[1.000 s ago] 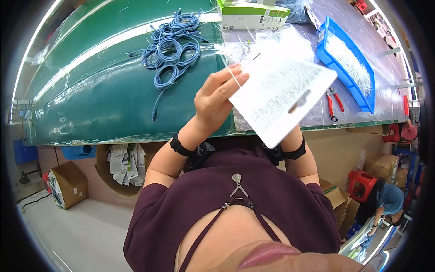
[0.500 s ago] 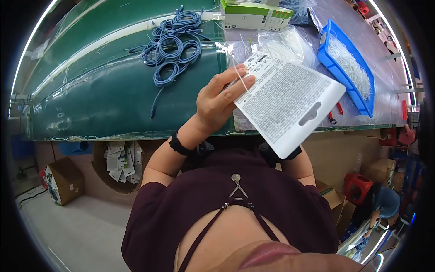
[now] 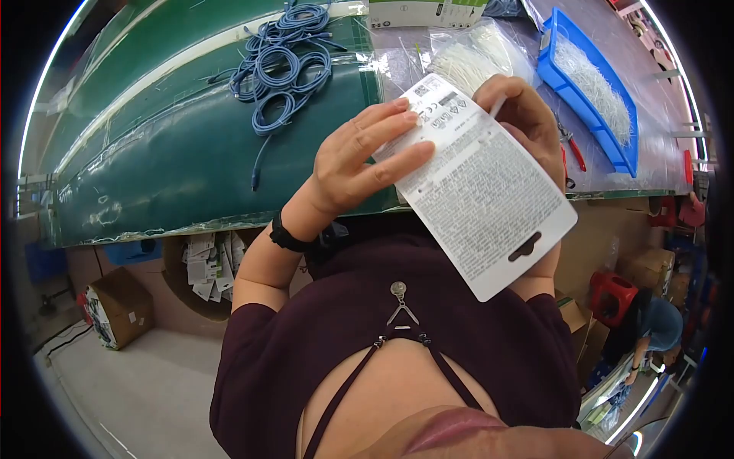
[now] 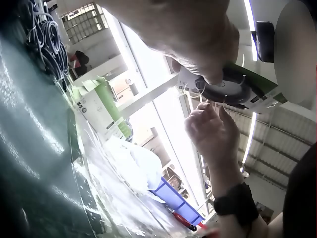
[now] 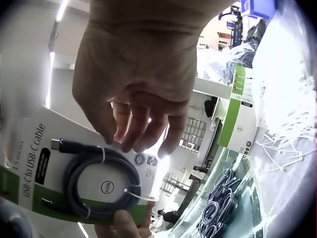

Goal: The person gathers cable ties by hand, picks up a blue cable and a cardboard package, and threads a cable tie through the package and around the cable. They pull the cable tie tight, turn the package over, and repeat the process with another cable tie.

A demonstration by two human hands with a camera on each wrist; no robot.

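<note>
A printed white card (image 3: 489, 191) hangs tilted from my left hand (image 3: 363, 157), fingers spread over its back and thumb on its front. In the right wrist view, a coiled dark cable (image 5: 77, 183) lies on the card's white and green front, with white ties (image 5: 141, 196) around it. My right hand (image 3: 527, 122) is at the card's upper right edge, beside a thin white strip. Its bent fingers (image 5: 141, 131) have gaps between them and no visible grip on a tie. The left wrist view shows my right hand (image 4: 213, 131) just below the card (image 4: 260, 89).
Coiled blue cables (image 3: 279, 69) lie on the green mat (image 3: 176, 138). Behind the card are a bag of white ties (image 3: 466, 57) and a green-white box (image 3: 420, 13). To the right stand a blue tray (image 3: 604, 122) of clear strips and red-handled pliers (image 3: 575, 151).
The card has moved down in the head view. My left fingers have spread further across its back. My right hand, earlier hidden behind the card, has come up to its upper right edge.
</note>
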